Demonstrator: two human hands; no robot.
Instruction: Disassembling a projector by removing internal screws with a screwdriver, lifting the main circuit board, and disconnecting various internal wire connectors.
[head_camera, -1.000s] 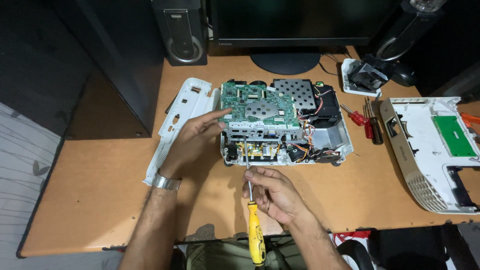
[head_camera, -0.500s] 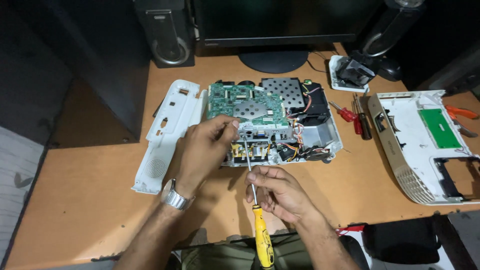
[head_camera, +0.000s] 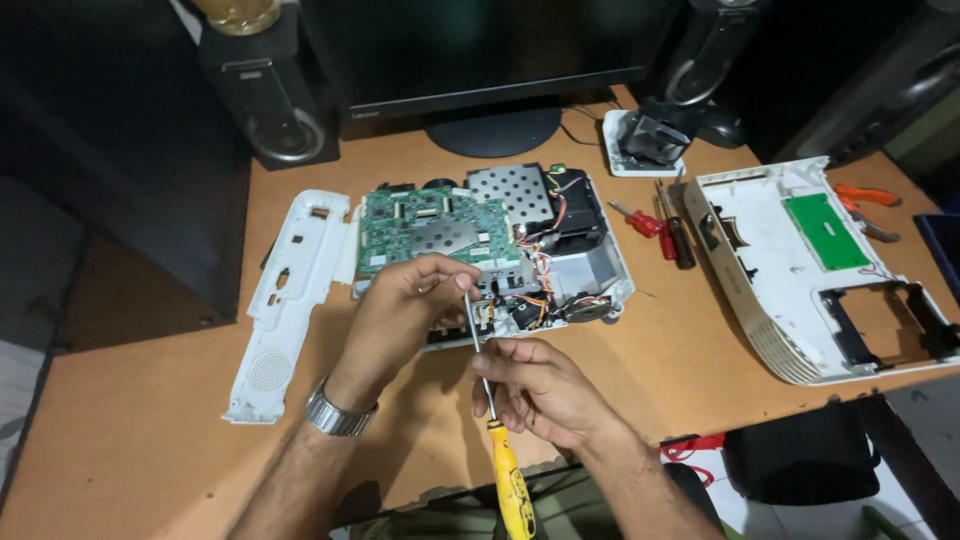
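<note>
While the opened device (head_camera: 500, 255) lies with its green circuit board (head_camera: 435, 230) facing up in the head view, a yellow-handled screwdriver (head_camera: 495, 420) is held between both hands. The right hand (head_camera: 540, 390) is curled loosely around the thin shaft just above the handle, so the tool can be turned. The left hand (head_camera: 405, 315), a metal watch (head_camera: 335, 412) on its wrist, is closed in a pinch on the shaft's upper end, apparently to steady the tip at the device's near edge. Left of that hand lies a long white cover panel (head_camera: 290, 300); well to the right of the right hand lie two red-handled screwdrivers (head_camera: 660, 225) and the white housing shell (head_camera: 800, 270), kept off the working spot.
</note>
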